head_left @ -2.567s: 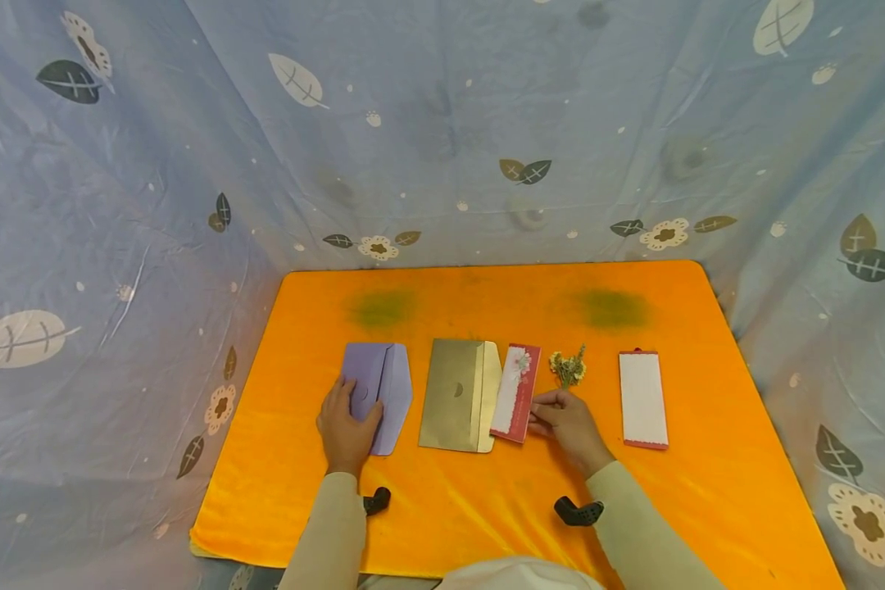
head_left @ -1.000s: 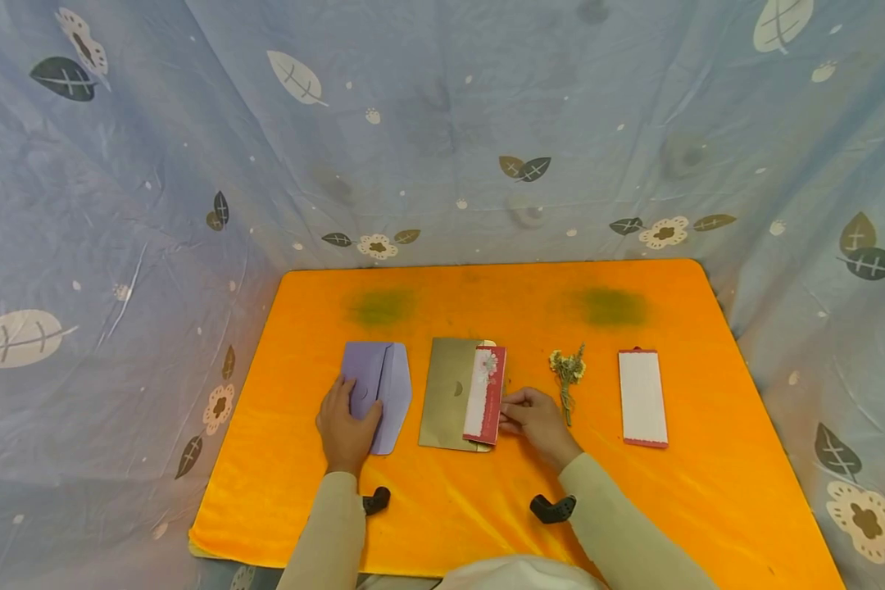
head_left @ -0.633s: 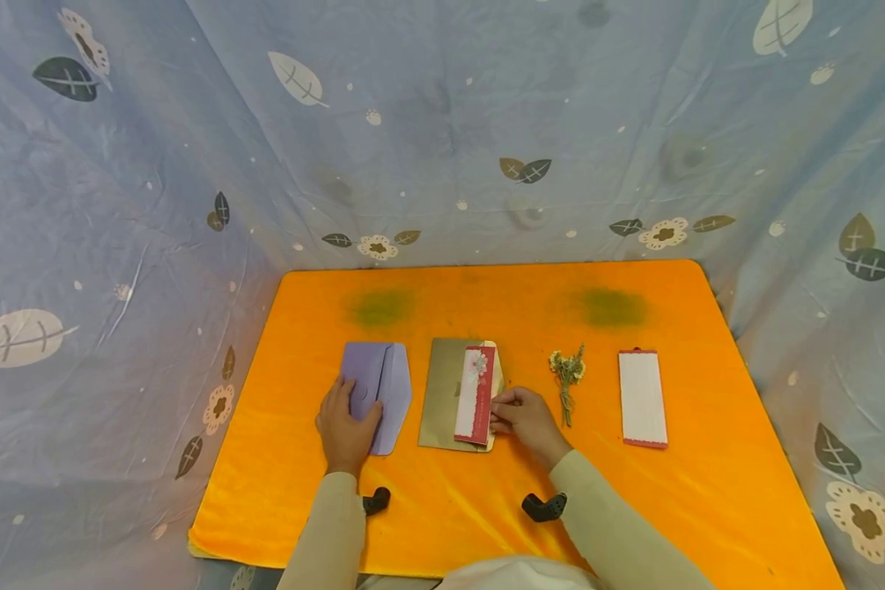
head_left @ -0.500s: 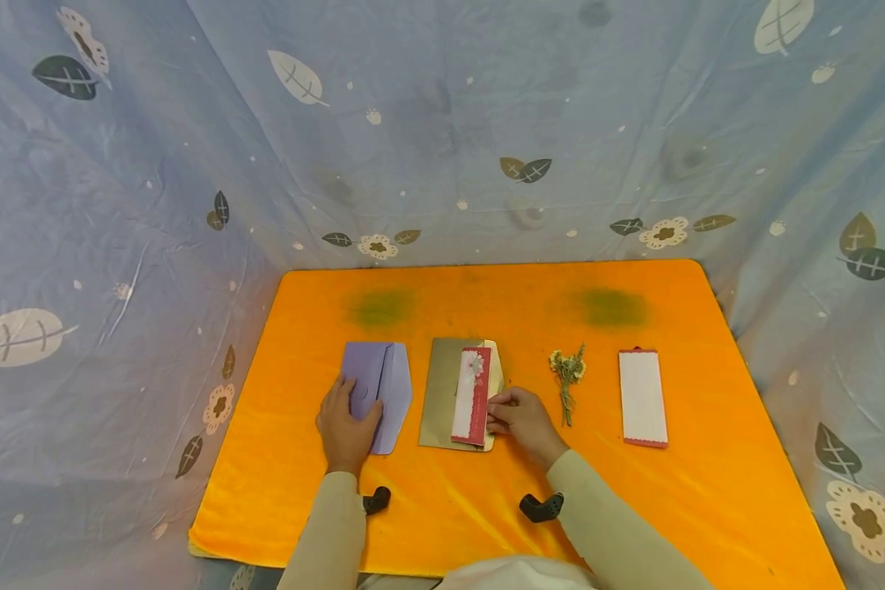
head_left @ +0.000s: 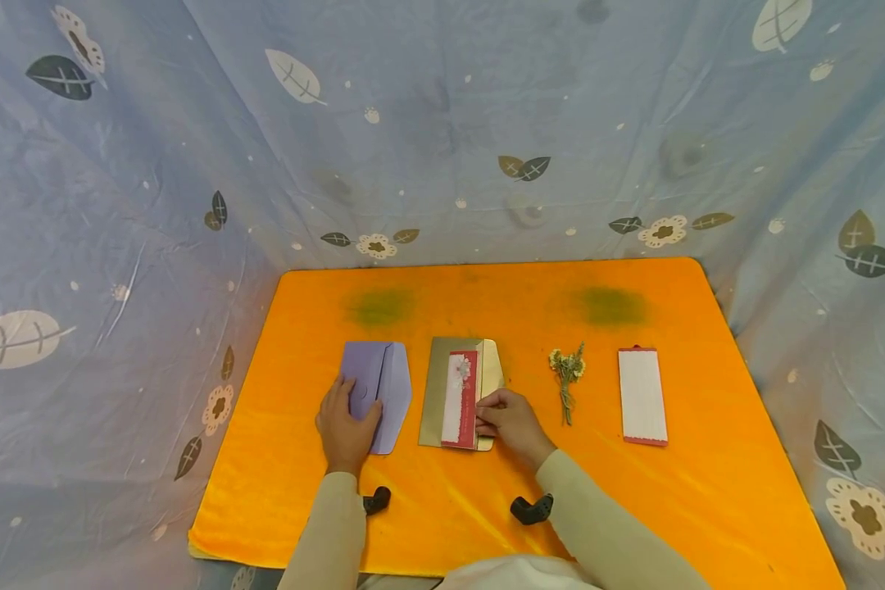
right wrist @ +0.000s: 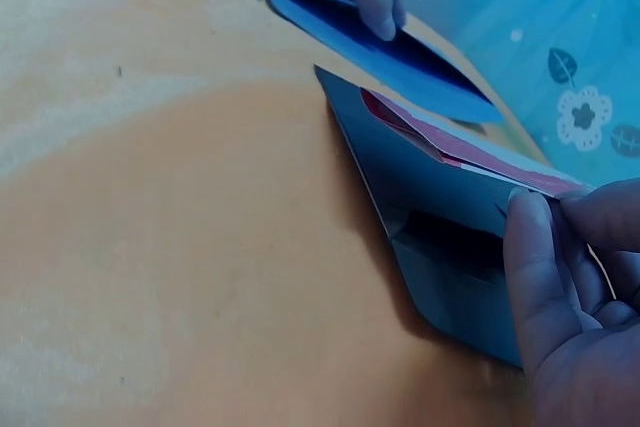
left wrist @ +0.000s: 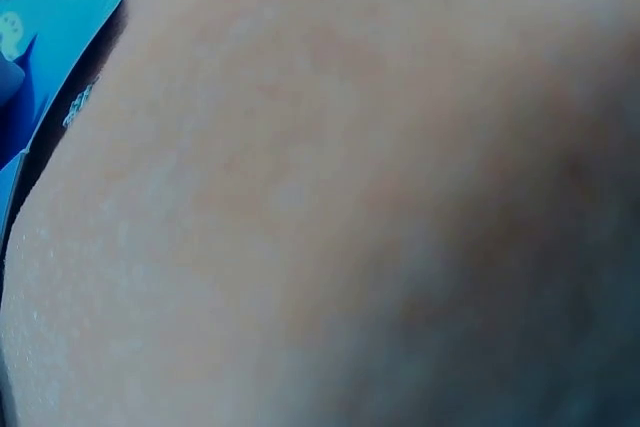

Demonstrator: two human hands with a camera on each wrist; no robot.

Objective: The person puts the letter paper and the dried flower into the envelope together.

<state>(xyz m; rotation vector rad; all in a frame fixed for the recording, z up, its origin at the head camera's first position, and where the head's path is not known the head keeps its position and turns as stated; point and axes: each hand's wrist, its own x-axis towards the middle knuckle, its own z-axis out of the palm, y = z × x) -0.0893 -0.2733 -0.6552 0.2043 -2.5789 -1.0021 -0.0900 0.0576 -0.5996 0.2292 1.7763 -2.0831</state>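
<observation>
Between thumb and fingers, my right hand (head_left: 512,422) pinches the right edge of a red and white greeting card (head_left: 460,399) with a flower on its front. The card lies over the gold envelope (head_left: 435,385), whose flap is unfolded to the right. In the right wrist view the card (right wrist: 455,147) sits above the envelope (right wrist: 440,292), near its dark opening. My left hand (head_left: 347,426) rests on a purple envelope (head_left: 394,397), thumb by the opening, flap also unfolded. The left wrist view is mostly tablecloth, with a corner of that envelope (left wrist: 70,17) at top left.
Right of the hands lie a small dried flower bunch (head_left: 566,381) and a white card with red ends (head_left: 642,397). Orange cloth (head_left: 501,303) covers the table. Patterned curtains (head_left: 442,139) enclose its back and sides.
My right hand has carried the red and white card leftward, from beside the gold envelope's flap to over its body. The flower bunch's stems have come into sight. The left hand stays put.
</observation>
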